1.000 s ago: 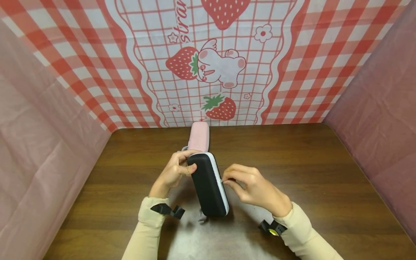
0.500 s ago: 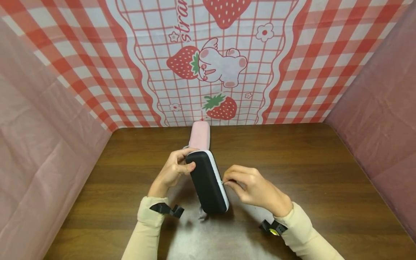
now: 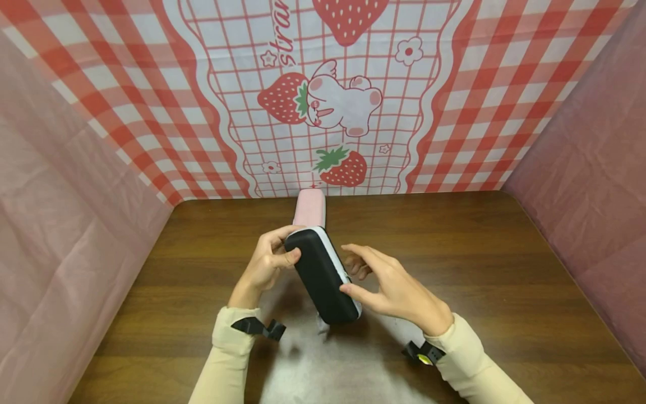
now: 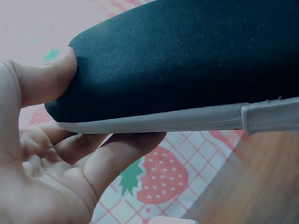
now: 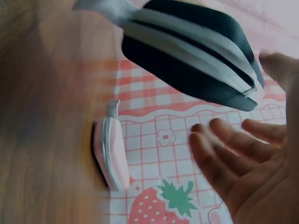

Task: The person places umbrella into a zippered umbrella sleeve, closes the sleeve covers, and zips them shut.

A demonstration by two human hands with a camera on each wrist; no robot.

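Observation:
A black hard-shell zip case (image 3: 323, 275) with a white zip band is held tilted above the table. My left hand (image 3: 264, 261) grips its upper left end, thumb on the black face and fingers behind, as the left wrist view shows. At the case's right edge my right hand (image 3: 388, 280) has its fingers spread, the thumb at the edge; contact is unclear in the head view. In the right wrist view a dark gap runs between the zip bands (image 5: 187, 42), up to the slider (image 5: 251, 92). A grey strap loop (image 5: 105, 10) sticks out from the other end.
A pink zip case (image 3: 309, 207) lies behind the black one, near the strawberry-print cloth (image 3: 338, 112) at the table's back edge. Pink cloth walls (image 3: 585, 134) flank the wooden table (image 3: 504, 269).
My right hand has let go of the zip pull and spread its fingers. The black case has risen slightly and tilted more, its lower end shifting right. My left hand keeps its grip.

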